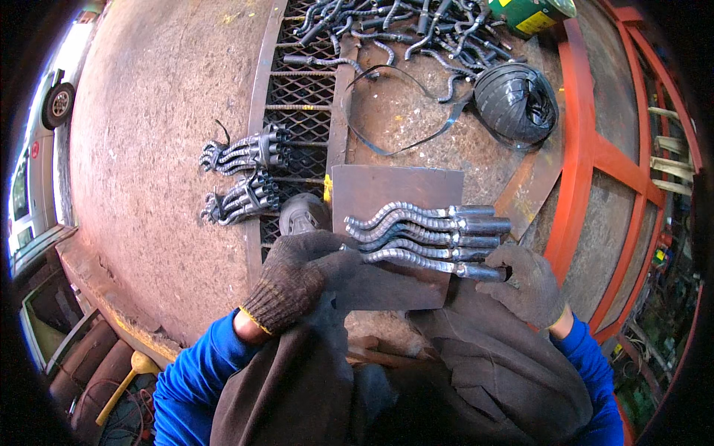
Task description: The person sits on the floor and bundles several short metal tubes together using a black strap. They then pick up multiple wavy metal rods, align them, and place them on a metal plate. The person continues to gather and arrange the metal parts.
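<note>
Several wavy ribbed steel bars, each with a smooth round metal sleeve at its right end, lie side by side on a flat metal plate across my lap. My left hand, in a dark knitted glove, closes at the left end of the nearest wavy bar. At that bar's sleeve are the curled, gloved fingers of my right hand; part of the grip is hidden. Two tied bundles of such bars rest to the left, one beyond the other.
Loose wavy bars are heaped at the far side, beside a green container. A roll of black strapping trails a loop. An orange metal frame stands right; metal grating runs beyond my shoe. A yellow-handled mallet lies lower left.
</note>
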Motion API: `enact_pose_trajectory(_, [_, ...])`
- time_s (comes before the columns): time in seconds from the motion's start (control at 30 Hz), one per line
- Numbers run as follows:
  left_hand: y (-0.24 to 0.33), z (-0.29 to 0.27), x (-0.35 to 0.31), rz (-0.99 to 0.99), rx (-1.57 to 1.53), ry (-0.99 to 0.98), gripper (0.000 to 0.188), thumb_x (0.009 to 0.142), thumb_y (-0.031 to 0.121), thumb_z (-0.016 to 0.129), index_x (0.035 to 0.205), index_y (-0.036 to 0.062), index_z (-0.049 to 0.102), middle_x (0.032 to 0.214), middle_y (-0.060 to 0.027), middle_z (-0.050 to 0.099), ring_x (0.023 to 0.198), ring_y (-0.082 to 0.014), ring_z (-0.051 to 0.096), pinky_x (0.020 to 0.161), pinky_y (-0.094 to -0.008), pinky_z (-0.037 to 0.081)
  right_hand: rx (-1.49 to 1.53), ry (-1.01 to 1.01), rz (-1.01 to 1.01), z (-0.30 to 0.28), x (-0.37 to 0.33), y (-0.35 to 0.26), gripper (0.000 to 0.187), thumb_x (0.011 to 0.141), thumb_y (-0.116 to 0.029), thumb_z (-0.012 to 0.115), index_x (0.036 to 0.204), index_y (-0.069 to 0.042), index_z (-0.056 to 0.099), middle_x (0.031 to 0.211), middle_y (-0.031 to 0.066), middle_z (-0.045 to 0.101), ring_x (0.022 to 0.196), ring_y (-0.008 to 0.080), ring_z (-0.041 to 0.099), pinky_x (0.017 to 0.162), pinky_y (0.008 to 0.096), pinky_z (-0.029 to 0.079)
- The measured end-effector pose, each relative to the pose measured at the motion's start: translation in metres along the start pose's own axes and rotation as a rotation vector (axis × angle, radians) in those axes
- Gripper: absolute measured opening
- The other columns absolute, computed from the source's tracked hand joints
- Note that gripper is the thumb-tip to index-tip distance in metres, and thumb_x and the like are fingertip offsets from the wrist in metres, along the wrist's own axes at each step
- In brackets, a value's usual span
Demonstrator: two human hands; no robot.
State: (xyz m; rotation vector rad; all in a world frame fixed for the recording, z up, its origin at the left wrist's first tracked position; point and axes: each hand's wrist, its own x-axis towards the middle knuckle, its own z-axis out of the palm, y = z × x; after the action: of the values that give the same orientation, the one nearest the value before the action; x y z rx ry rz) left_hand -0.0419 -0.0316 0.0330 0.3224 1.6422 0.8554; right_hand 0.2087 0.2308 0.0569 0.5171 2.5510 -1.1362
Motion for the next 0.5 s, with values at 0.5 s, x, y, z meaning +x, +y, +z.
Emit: enact_pose_trajectory(0.5, [-0.015, 0.001, 0.002, 0.106, -0.154, 0.019, 0.027, 0.096, 0.019, 0.063, 0.112, -0.0030, 0.067, 0.100, -0.0147, 0.070, 0.092, -0.0194, 0.068, 0.081, -0.0309, 0.055, 0.146, -0.013, 0.053, -0.002, -0.009, 0.023, 0.045, 0.080, -0.023, 0.082, 0.118, -0.008, 0.063, 0.112, 0.0145, 0.066, 0.101, 0.0324, 0.064, 0.087, 0.0416, 0.052])
